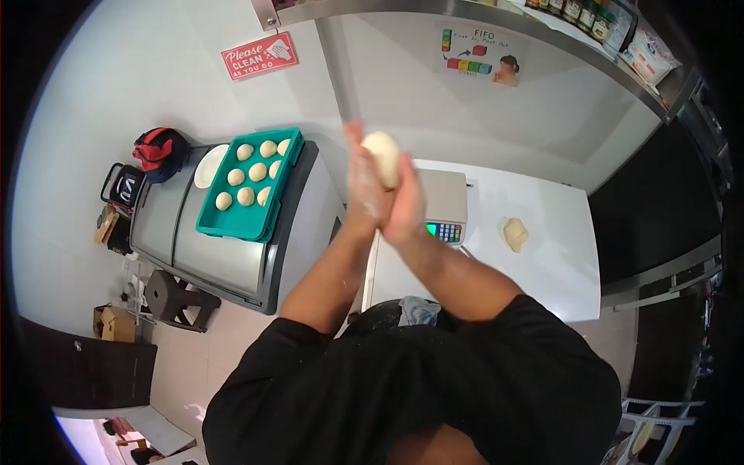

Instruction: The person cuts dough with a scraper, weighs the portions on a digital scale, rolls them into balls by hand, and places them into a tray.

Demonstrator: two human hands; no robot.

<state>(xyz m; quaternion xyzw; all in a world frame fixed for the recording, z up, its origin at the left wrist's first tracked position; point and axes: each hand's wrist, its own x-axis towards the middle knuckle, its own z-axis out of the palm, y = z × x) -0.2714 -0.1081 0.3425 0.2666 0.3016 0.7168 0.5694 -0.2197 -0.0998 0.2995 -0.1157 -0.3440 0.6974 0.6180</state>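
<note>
A smooth pale dough ball [382,157] is held up between my two hands, above the back left edge of the white table [542,287]. My left hand [366,182], blurred and dusted with flour, presses on its left side. On its right and underneath is my right hand [404,205]. Just behind my right hand stands a scale [446,198] with a lit green display. A smaller irregular piece of dough [514,234] lies on the table to the right. Several round dough balls sit in rows in a teal tray [236,231] at the left.
The tray rests on a chest freezer [217,271] beside a white plate [209,167] and a red and black bag [160,153]. Overhead at the back runs a metal shelf [465,11] with jars. A brown stool [180,298] stands on the floor at the left.
</note>
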